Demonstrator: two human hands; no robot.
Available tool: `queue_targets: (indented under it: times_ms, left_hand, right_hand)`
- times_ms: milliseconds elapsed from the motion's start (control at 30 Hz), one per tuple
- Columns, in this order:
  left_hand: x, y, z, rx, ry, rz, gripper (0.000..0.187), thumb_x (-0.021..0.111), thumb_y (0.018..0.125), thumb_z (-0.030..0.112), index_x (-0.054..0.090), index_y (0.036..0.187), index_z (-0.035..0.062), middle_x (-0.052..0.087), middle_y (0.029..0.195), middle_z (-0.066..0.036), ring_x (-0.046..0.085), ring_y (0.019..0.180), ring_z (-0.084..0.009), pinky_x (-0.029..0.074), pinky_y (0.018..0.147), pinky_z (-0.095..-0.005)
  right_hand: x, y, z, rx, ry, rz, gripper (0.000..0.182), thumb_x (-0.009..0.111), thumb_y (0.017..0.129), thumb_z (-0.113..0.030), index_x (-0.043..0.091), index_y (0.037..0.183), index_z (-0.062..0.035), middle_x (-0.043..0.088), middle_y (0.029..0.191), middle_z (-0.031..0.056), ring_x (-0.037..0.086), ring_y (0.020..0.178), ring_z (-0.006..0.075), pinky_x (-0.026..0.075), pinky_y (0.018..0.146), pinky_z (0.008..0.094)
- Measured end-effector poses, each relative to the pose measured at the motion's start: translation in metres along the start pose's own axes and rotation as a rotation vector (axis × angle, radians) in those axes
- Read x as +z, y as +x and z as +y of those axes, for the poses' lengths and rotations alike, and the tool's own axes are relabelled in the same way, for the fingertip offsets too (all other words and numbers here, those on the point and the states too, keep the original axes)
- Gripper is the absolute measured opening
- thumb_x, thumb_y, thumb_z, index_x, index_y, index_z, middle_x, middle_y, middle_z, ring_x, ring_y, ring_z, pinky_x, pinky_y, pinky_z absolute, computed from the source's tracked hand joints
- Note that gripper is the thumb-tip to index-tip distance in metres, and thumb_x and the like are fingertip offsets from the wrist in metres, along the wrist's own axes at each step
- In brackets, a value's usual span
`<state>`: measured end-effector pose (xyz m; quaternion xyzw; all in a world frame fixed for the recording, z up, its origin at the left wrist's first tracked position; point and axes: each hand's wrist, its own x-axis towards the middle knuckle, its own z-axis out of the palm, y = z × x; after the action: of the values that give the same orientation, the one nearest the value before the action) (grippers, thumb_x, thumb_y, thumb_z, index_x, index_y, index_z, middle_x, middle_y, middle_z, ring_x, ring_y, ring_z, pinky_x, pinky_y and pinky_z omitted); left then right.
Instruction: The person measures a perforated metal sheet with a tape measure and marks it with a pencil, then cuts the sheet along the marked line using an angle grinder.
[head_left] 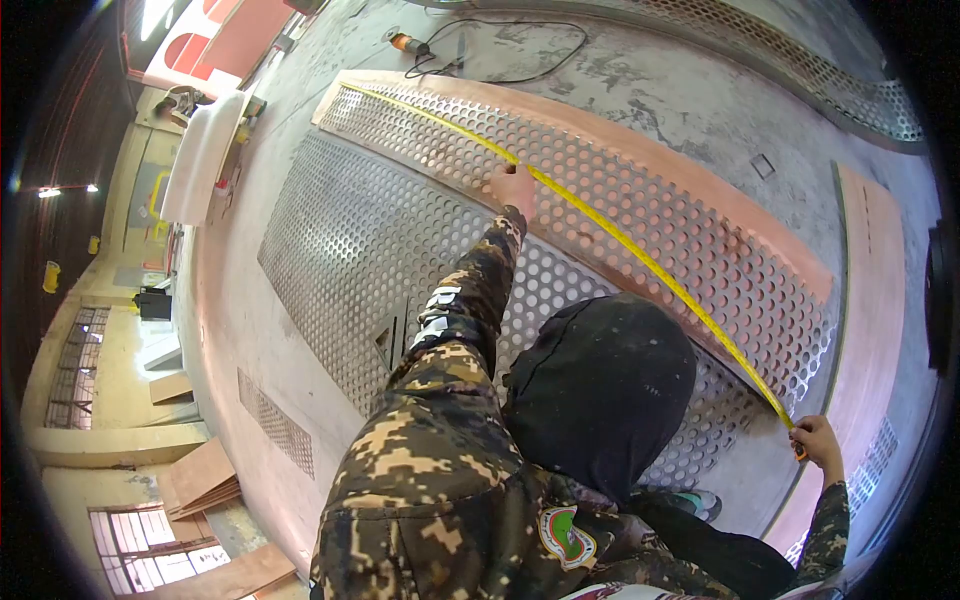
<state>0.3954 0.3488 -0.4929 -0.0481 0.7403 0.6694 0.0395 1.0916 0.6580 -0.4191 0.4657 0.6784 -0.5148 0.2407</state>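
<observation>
A yellow tape measure (640, 250) stretches diagonally over a long perforated metal sheet (640, 185). Pinched around the tape's blade partway along, my left hand (513, 190) rests over the sheet's near edge. My right hand (818, 442) grips the tape's case at the lower right, beyond the sheet's corner; its fingers hide most of the case. The blade's far end lies near the sheet's upper left end. A second, wider perforated sheet (350, 250) lies alongside, under my left arm. Beneath the long sheet, a pinkish board (480, 92) shows along its far edge.
An orange corded power tool (405, 42) lies on the floor beyond the sheets, its black cable looped. A curved perforated strip (790, 60) runs along the upper right. Another pinkish board (868, 270) lies at right. A small perforated piece (275, 422) is at left. Black-covered rounded form (610, 390) blocks part of the wider sheet.
</observation>
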Motion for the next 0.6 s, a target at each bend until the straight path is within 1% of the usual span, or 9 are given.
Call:
queue_targets:
  times_ms: [67,133,267,400,500,600]
  left_hand:
    - [0.001,0.006,-0.017,0.154,0.103,0.037,0.014,0.063,0.089,0.009,0.065,0.092,-0.0042,0.067,0.079,-0.01,0.062,0.069,-0.0184,0.05,0.064,-0.0339]
    - [0.003,-0.015,0.004,0.125,0.127,0.032,0.015,0.063,0.089,0.009,0.066,0.092,-0.0047,0.067,0.08,-0.011,0.063,0.07,-0.0184,0.05,0.064,-0.0344]
    - [0.002,-0.024,0.013,0.054,0.115,0.019,0.015,0.063,0.09,0.01,0.066,0.09,-0.0049,0.068,0.08,-0.011,0.063,0.07,-0.0185,0.049,0.065,-0.0346]
    - [0.001,-0.021,0.011,0.04,0.098,0.0,0.016,0.062,0.091,0.01,0.067,0.09,-0.0049,0.069,0.081,-0.011,0.064,0.071,-0.0189,0.049,0.065,-0.0347]
    - [0.004,-0.022,0.012,0.024,0.092,0.025,0.016,0.062,0.091,0.01,0.066,0.09,-0.0049,0.068,0.08,-0.011,0.063,0.07,-0.0186,0.049,0.064,-0.0346]
    - [0.005,-0.026,0.014,0.06,0.085,0.031,0.016,0.062,0.091,0.01,0.066,0.089,-0.0049,0.068,0.08,-0.011,0.063,0.07,-0.0186,0.049,0.064,-0.0347]
  right_hand:
    - [-0.001,-0.005,-0.004,0.026,0.017,0.007,0.015,0.066,0.081,-0.01,0.067,0.078,0.0044,0.063,0.064,0.0073,0.058,0.052,0.0139,0.047,0.049,0.029]
    - [-0.002,-0.005,0.001,0.028,0.025,0.006,0.015,0.066,0.08,-0.011,0.067,0.077,0.0042,0.063,0.064,0.0072,0.058,0.052,0.0139,0.047,0.049,0.029]
    - [-0.005,-0.003,0.008,0.032,0.026,-0.002,0.015,0.067,0.08,-0.011,0.067,0.077,0.0036,0.064,0.065,0.0071,0.058,0.052,0.0138,0.047,0.05,0.0289]
    - [-0.005,0.002,0.014,0.017,0.027,-0.003,0.015,0.067,0.08,-0.011,0.067,0.078,0.0034,0.064,0.065,0.007,0.058,0.052,0.0136,0.047,0.05,0.0289]
    - [-0.004,0.003,0.017,-0.015,-0.016,0.026,0.016,0.068,0.081,-0.012,0.067,0.075,0.0027,0.062,0.062,0.0059,0.057,0.05,0.0143,0.046,0.048,0.0302]
    - [-0.006,0.001,0.015,0.005,0.011,0.019,0.015,0.068,0.081,-0.012,0.067,0.076,0.0029,0.063,0.063,0.0062,0.058,0.051,0.0145,0.047,0.049,0.03]
